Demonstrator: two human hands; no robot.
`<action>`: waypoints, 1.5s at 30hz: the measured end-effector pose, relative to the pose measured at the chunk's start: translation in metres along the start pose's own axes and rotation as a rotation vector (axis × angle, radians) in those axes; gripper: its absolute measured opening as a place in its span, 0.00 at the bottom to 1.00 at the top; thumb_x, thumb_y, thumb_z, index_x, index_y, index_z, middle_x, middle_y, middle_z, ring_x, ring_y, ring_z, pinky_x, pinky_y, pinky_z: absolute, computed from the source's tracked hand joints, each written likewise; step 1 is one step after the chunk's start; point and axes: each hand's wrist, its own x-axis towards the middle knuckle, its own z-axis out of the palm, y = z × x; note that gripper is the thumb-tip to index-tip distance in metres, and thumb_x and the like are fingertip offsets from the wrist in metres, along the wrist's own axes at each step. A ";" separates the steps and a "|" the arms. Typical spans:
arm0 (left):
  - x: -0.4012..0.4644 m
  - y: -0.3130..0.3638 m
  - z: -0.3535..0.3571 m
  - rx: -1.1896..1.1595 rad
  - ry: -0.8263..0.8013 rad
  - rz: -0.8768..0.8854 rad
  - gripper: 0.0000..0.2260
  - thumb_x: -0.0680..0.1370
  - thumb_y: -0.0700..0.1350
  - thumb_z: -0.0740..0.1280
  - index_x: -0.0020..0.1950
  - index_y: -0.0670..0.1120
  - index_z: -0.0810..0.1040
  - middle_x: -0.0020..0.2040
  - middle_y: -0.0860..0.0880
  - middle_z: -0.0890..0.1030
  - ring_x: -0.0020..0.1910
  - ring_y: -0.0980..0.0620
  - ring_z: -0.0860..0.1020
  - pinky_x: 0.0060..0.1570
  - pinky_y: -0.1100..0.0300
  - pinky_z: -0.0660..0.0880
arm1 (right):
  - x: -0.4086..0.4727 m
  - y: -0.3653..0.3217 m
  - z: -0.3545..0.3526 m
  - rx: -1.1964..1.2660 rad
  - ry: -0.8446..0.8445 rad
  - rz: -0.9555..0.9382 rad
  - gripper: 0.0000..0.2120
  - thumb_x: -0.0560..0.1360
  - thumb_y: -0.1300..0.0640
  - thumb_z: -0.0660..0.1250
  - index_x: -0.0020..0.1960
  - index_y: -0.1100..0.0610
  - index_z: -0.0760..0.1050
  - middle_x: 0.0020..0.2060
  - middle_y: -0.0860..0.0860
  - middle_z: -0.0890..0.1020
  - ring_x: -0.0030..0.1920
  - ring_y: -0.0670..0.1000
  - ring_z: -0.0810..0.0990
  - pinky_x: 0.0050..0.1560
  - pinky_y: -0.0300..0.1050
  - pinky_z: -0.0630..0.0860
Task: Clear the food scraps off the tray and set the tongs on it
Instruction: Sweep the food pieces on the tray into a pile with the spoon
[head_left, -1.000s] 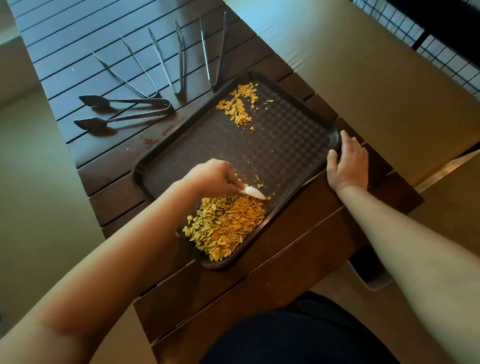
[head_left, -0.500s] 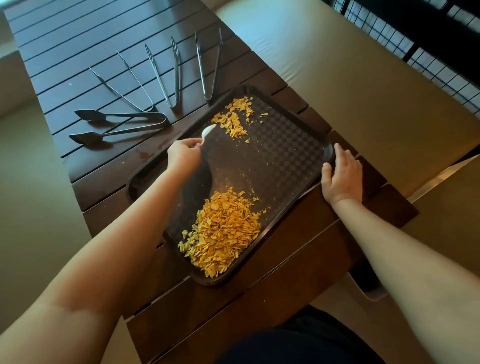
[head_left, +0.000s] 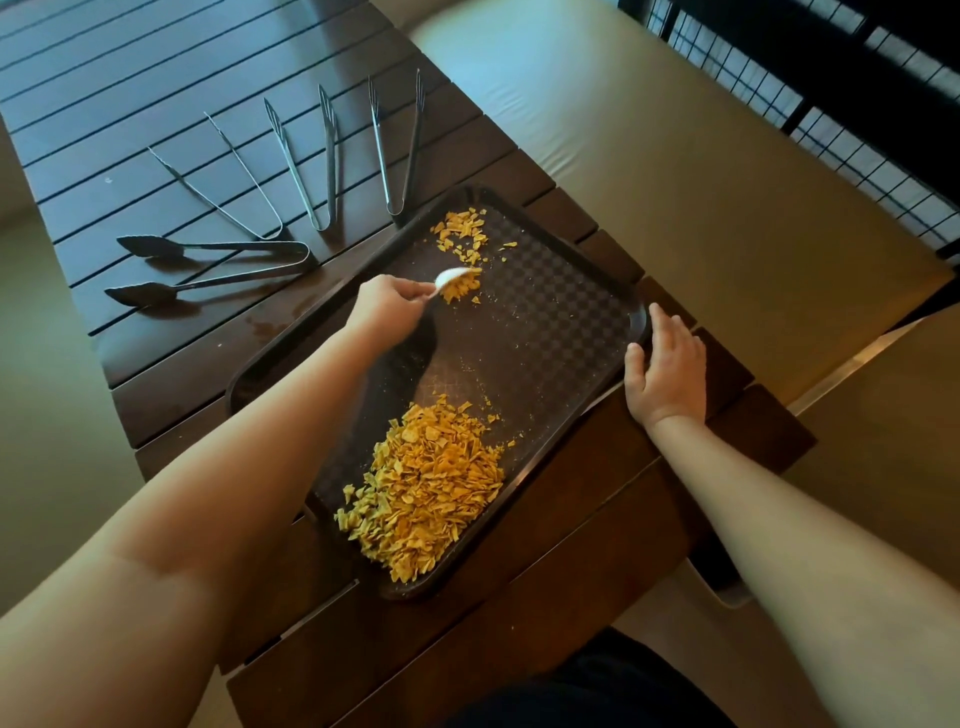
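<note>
Light, brittle orange food scraps (head_left: 460, 280) at the far end of the brown tray (head_left: 545, 322) are met by a white scraper (head_left: 451, 276), pinched in the left hand (head_left: 387, 304). The right hand (head_left: 667, 371), fingers straight, rests against the tray's rim. The stiff steel tongs (head_left: 397, 150) lie on the bench (head_left: 156, 130), best grasped mid-arm.

bare forearms (head_left: 218, 499), dark lap garment (head_left: 587, 691)

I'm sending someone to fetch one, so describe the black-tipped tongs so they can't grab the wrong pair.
On the dark slatted table, look beyond the far left corner of the brown tray. Four tongs lie there; the black-tipped tongs are leftmost, lying sideways, the only pair with broad dark ends.
</note>
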 end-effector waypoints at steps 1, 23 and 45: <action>-0.004 -0.003 0.001 0.040 -0.023 0.041 0.11 0.78 0.42 0.64 0.59 0.47 0.80 0.45 0.53 0.74 0.37 0.58 0.71 0.34 0.68 0.69 | 0.000 0.000 0.000 0.001 0.002 -0.001 0.29 0.77 0.46 0.48 0.74 0.58 0.59 0.71 0.57 0.66 0.73 0.57 0.60 0.73 0.54 0.53; -0.045 -0.020 0.012 0.242 -0.194 0.246 0.12 0.78 0.47 0.64 0.60 0.53 0.79 0.48 0.50 0.72 0.45 0.54 0.72 0.42 0.62 0.67 | 0.000 -0.001 -0.003 0.011 -0.008 0.016 0.29 0.77 0.46 0.48 0.74 0.58 0.59 0.72 0.58 0.65 0.73 0.58 0.60 0.73 0.54 0.52; -0.079 -0.045 -0.009 0.329 -0.228 0.092 0.08 0.75 0.49 0.68 0.52 0.55 0.83 0.47 0.52 0.76 0.48 0.53 0.74 0.44 0.57 0.71 | 0.000 0.000 -0.003 -0.004 -0.031 -0.024 0.29 0.78 0.46 0.48 0.75 0.59 0.57 0.72 0.58 0.64 0.74 0.58 0.59 0.73 0.55 0.53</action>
